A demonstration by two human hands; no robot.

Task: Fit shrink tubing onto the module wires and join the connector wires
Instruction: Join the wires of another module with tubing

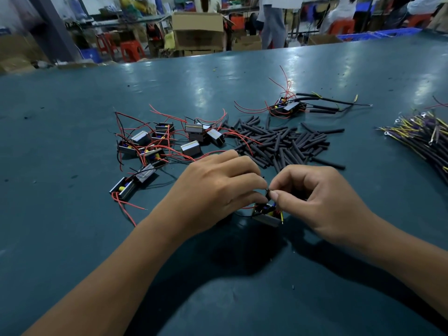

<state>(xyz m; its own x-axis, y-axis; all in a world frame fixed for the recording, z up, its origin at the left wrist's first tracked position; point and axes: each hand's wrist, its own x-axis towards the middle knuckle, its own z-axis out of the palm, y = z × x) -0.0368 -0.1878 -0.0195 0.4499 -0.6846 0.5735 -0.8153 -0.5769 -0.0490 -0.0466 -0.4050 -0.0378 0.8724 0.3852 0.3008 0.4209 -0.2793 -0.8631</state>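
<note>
A small black module with red, black and yellow wires hangs just above the green table, under my fingers. My left hand pinches one of its thin wires. My right hand pinches a short black piece at the same spot, fingertip to fingertip with the left; whether it is tubing or wire is too small to tell. A heap of black shrink tubing pieces lies just beyond my hands. Several loose modules with red wires lie to the left.
A module with tubing on its wires lies at the far right of centre. A bundle of black and yellow connector wires with ring terminals lies at the right edge. Cardboard boxes, red stools and people stand beyond the table's far edge.
</note>
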